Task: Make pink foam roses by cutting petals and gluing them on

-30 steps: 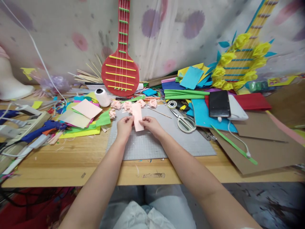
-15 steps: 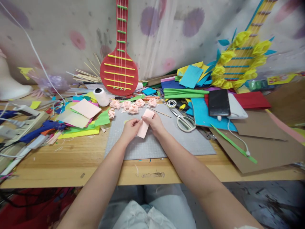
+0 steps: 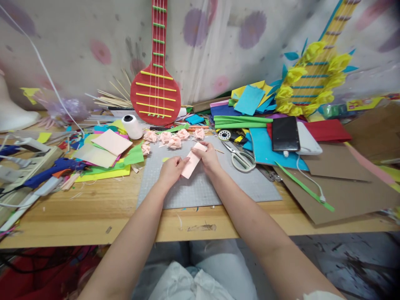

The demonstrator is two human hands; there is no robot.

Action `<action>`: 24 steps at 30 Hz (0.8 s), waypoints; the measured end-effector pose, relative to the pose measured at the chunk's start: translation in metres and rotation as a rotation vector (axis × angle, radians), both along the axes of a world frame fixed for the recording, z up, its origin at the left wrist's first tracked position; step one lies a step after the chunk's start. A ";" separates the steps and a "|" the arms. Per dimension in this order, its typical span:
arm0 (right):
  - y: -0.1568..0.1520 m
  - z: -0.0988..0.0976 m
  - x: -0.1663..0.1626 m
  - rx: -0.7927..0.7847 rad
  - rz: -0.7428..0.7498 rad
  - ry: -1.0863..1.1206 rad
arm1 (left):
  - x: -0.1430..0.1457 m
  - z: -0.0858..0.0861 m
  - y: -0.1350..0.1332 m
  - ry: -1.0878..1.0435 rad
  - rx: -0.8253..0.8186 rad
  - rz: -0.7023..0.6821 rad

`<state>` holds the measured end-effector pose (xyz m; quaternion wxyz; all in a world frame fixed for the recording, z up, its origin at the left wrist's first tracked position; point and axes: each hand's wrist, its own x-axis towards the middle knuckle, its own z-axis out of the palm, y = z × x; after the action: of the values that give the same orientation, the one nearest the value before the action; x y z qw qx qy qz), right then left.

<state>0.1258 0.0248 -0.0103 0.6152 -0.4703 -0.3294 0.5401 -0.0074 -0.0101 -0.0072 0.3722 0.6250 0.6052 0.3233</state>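
A folded-looking strip of pale pink paper [image 3: 191,166] is held slanted above the grey cutting mat [image 3: 250,189]. My left hand [image 3: 170,170] pinches its left edge between thumb and fingers. On the upper right end, my right hand [image 3: 209,157] grips it with the thumb on top; the fingers beneath are hidden. Just beyond the hands lie several pink paper roses [image 3: 174,142]. To the right of my right hand, a pair of scissors [image 3: 243,160] rests on the mat, with a thin stick partly hidden behind that hand.
Stacked coloured paper [image 3: 112,142], a white thread spool [image 3: 131,127] and a blue glue gun [image 3: 56,170] are at left. A red paper lute [image 3: 155,98] stands behind. On the right are a black phone [image 3: 285,133], a white cable and brown cardboard [image 3: 343,191].
The pink strip has tilted further to the right, its upper end shifting right with my right hand. Both hands keep their hold on it.
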 end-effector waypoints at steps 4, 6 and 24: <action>-0.002 0.004 0.002 -0.001 0.018 -0.067 | -0.004 0.001 0.001 0.107 -0.020 -0.061; -0.003 0.006 0.004 0.024 0.033 -0.124 | -0.006 0.000 0.002 0.092 -0.049 -0.080; -0.002 -0.001 0.004 0.085 0.106 -0.387 | 0.001 0.002 -0.002 -0.216 -0.200 -0.056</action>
<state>0.1297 0.0224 -0.0114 0.5305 -0.5210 -0.4884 0.4568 -0.0060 -0.0117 -0.0056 0.5043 0.5631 0.5731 0.3164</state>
